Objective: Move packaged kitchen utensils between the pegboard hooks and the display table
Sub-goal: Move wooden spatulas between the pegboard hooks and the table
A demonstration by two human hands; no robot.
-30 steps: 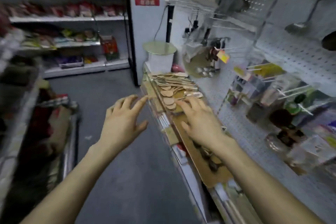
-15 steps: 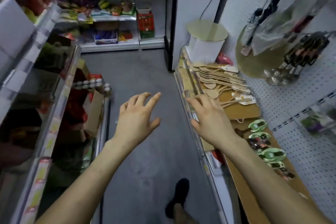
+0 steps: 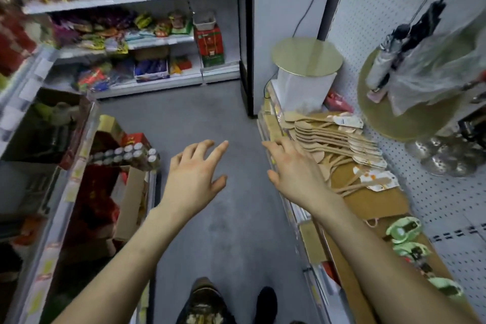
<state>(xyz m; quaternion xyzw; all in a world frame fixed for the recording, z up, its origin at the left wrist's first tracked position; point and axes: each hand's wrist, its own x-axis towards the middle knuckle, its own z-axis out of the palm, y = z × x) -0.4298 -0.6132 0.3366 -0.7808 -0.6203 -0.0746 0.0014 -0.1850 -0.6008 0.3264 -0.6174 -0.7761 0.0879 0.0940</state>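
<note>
A stack of packaged wooden spoons (image 3: 339,139) lies on the brown display table (image 3: 376,200) at the right, below the white pegboard (image 3: 394,34). More wooden spoons with card labels (image 3: 368,179) fan out just in front of them. Green packaged utensils (image 3: 405,234) lie nearer along the table. My right hand (image 3: 294,171) hovers palm down over the table's front edge beside the spoons, fingers spread, holding nothing. Out over the aisle floor, my left hand (image 3: 194,173) is empty too, its fingers spread.
A white bin with a gold lid (image 3: 306,66) stands at the table's far end. Bagged items and metal ladles (image 3: 447,155) hang off the pegboard at right. Snack shelves (image 3: 131,42) line the back and left. A grey aisle floor (image 3: 210,118) runs between; my shoes (image 3: 207,297) show below.
The view has swung left and down, away from the pegboard toward the aisle. Both hands stayed open and empty; the right one now hovers at the table's edge instead of over the spoons.
</note>
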